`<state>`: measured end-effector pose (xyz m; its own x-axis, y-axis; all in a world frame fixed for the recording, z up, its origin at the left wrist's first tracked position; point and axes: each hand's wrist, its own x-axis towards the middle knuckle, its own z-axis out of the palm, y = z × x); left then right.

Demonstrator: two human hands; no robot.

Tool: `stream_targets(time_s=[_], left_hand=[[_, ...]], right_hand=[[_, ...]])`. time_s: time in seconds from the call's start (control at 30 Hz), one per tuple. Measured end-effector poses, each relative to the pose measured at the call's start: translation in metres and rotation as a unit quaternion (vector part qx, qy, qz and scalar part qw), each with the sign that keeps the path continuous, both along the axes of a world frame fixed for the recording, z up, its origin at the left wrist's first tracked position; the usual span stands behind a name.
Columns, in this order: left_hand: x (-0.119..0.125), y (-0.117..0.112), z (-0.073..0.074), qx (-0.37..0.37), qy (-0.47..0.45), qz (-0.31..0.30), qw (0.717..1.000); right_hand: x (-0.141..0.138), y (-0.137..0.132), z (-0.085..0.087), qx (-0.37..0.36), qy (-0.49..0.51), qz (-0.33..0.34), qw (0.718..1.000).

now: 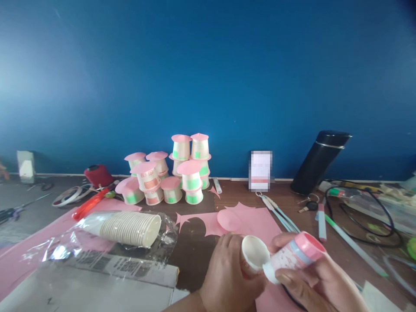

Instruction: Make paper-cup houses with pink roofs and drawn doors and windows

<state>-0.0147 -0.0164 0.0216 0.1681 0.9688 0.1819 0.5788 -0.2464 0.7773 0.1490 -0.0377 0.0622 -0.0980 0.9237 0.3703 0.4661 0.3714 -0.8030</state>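
My left hand (227, 273) is closed around a small white paper cup (254, 253), its open mouth turned toward me. My right hand (312, 281) grips a pink-capped glue bottle (297, 255), tilted so its white nozzle touches the cup's rim. Both hands hover low over pink paper (260, 223) with round holes cut out of it and a loose pink paper disc (228, 220) lying on it.
Several finished cups with pink lids and green patches (169, 173) are piled at the blue wall. A plastic sleeve of stacked paper cups (130, 228) lies left. Orange cutter (89, 204), tape rolls (69, 195), black flask (320, 161), cables (357, 208) and pens (321, 221) surround the work area.
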Motion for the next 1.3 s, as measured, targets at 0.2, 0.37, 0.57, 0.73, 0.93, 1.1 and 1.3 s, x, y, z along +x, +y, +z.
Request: stream_targets(time_s=[0.2,0.37,0.57,0.73,0.93,1.1,1.3], left_hand=[[0.001,-0.002,-0.008,0.044,0.034,-0.003,0.998],[0.002,-0.003,-0.008,0.07,0.033,-0.008,0.997],[0.002,-0.005,0.002,0.047,0.037,-0.017,0.998],[0.002,-0.004,0.0,0.053,0.022,-0.018,0.998],[0.003,-0.004,-0.003,0.063,0.02,-0.017,0.998],[0.003,-0.005,-0.002,0.053,0.017,-0.013,0.998],[0.002,-0.006,-0.003,0.032,0.006,-0.014,0.999]], right_hand=[[0.001,0.004,-0.003,0.006,-0.047,-0.031,0.998],[0.0,0.006,-0.005,-0.016,-0.057,-0.039,0.997],[0.0,0.009,-0.007,-0.008,-0.074,-0.072,0.995],[-0.004,0.008,0.002,-0.008,0.051,-0.111,0.993],[-0.01,0.004,0.008,-0.038,0.083,-0.094,0.991],[-0.008,0.009,0.003,-0.075,0.028,-0.056,0.995],[-0.009,0.012,0.0,-0.056,0.02,-0.106,0.993]])
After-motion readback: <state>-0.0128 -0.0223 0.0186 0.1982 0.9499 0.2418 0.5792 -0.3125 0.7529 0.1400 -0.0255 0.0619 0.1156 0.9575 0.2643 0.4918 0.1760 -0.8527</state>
